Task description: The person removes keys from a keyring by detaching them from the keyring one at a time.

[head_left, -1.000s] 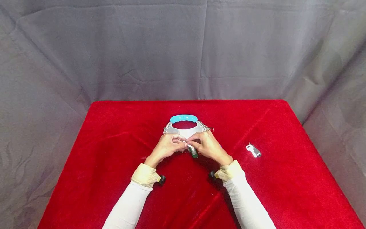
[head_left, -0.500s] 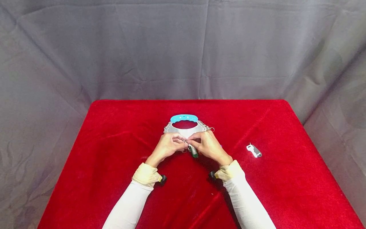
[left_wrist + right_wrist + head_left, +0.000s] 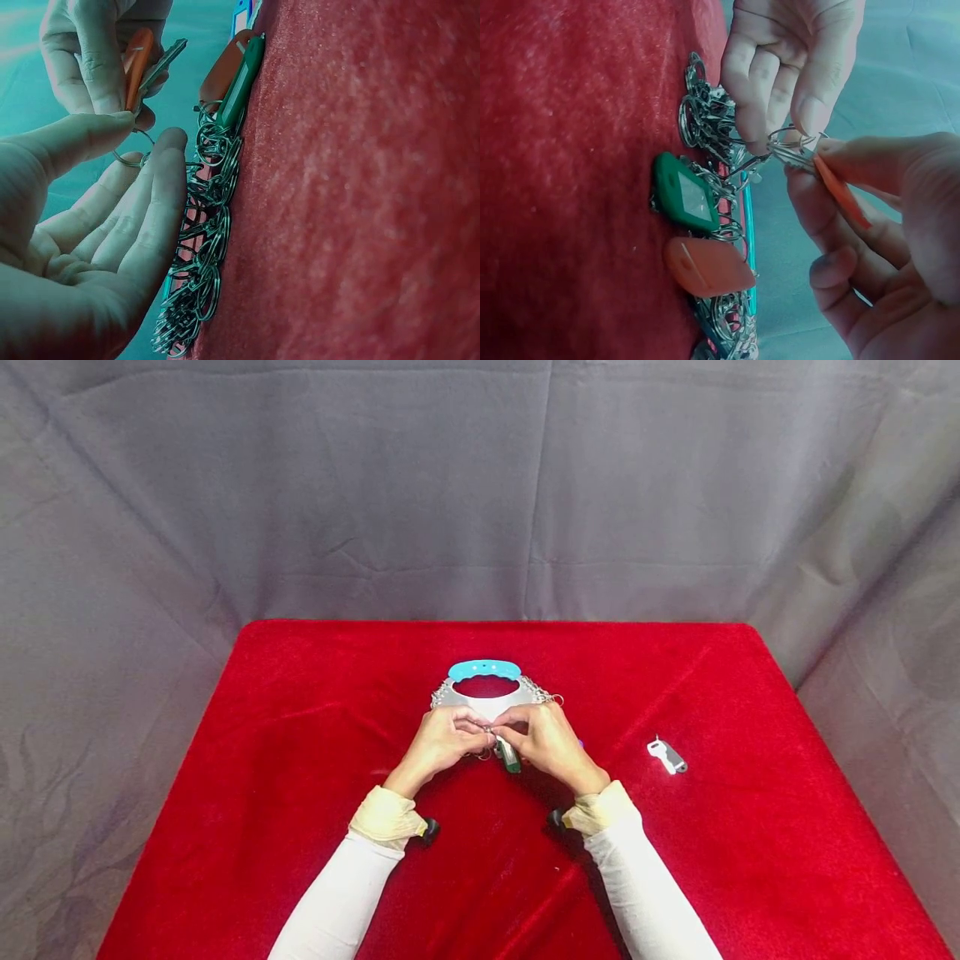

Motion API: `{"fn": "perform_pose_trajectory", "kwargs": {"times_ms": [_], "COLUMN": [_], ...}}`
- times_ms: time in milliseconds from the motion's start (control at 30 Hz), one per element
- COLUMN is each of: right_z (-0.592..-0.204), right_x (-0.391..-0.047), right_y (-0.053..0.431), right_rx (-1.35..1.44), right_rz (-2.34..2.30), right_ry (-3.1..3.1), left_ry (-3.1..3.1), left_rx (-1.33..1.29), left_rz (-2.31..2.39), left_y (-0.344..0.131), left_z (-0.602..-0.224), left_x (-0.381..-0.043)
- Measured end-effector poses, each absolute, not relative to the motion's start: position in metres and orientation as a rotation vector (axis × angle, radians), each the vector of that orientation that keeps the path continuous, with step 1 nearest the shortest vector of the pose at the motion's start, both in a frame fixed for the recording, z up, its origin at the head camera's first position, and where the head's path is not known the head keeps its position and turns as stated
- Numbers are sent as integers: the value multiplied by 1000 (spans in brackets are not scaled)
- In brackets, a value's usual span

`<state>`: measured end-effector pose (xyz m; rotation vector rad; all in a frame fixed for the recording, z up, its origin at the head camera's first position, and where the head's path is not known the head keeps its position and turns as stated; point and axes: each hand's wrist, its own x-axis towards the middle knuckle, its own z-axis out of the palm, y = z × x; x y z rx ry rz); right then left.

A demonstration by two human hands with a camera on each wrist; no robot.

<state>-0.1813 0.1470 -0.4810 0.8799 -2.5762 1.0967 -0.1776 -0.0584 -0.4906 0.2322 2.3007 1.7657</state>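
Observation:
At the near edge of a white plate [image 3: 487, 703] with a blue handle [image 3: 484, 670], both hands meet. My left hand [image 3: 442, 737] pinches a thin metal key ring [image 3: 129, 159] between thumb and fingertips. With thumb and fingers, my right hand [image 3: 546, 739] grips an orange key tag [image 3: 842, 191] and a key [image 3: 791, 156] beside it, right at that ring. Metal rings [image 3: 697, 120] hang in a cluster along the plate's edge. Among them are a green tag [image 3: 684, 193] and another orange tag [image 3: 709, 266]. In the head view the fingers hide the held key.
A key with a grey tag [image 3: 667, 755] lies alone on the red cloth [image 3: 750, 860], to the right of the hands. More rings [image 3: 542, 692] show at the plate's right side. Grey curtains [image 3: 390, 493] stand behind the table.
Both hands stay at the plate's near edge with only slight finger movement. A small purple spot shows beside the right wrist that was not visible a second ago.

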Motion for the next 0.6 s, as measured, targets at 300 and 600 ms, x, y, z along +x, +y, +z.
{"fn": "perform_pose_trajectory", "kwargs": {"times_ms": [300, 600], "right_z": [-484, -483], "right_x": [-182, -181], "right_y": [147, 145], "right_rx": [801, 818], "right_rz": [1090, 1113], "right_ry": [-2554, -2578], "left_ry": [2256, 2176], "left_rx": [270, 274], "left_rz": [1757, 1802], "left_y": [-57, -58], "left_z": [-489, -490], "left_x": [-176, -176]}}
